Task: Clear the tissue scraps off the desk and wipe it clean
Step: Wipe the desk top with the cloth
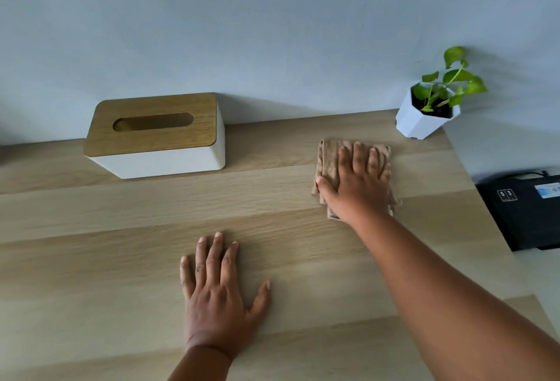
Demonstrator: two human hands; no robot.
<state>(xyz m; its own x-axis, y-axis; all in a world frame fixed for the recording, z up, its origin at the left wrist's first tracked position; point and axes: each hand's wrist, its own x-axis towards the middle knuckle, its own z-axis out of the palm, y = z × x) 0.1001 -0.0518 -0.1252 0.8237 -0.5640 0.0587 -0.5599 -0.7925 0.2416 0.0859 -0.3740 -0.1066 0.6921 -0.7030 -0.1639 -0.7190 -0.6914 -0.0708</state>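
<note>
A folded beige cloth [328, 158] lies on the light wooden desk [121, 229] at the far right, near the back. My right hand [357, 183] presses flat on it with straight, spread fingers, and covers most of it. My left hand [216, 292] rests palm down on the bare desk nearer to me, fingers spread, holding nothing. No tissue scraps show on the desk.
A white tissue box with a wooden lid [156, 135] stands at the back left against the wall. A small potted plant [430, 111] in a white pot sits at the back right corner. Beyond the desk's right edge lies a black device [527, 211].
</note>
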